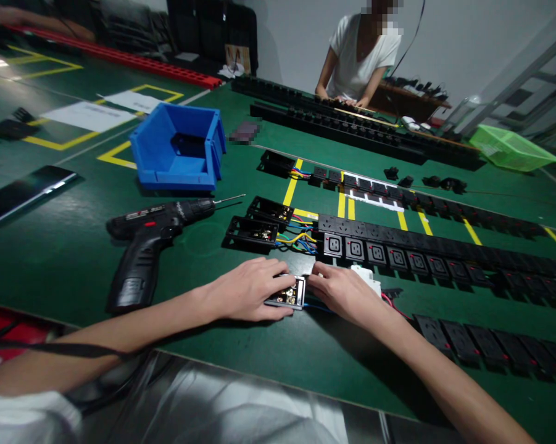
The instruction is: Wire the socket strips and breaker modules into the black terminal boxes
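My left hand [247,288] is closed around a small open black terminal box [290,295] with brass contacts, pressing it to the green table [65,246]. My right hand [345,291] grips the other end, fingers curled over a white part [368,279] with red and blue wires trailing from it. Just beyond my hands a long black socket strip [421,259] runs to the right, joined by coloured wires to two more open boxes [257,231].
A black cordless screwdriver [150,237] lies left of my hands. Behind it stands a blue bin [178,148], and a dark phone [25,192] lies far left. More socket strips run across the right, with a green basket [509,147] beyond. A person in white works opposite.
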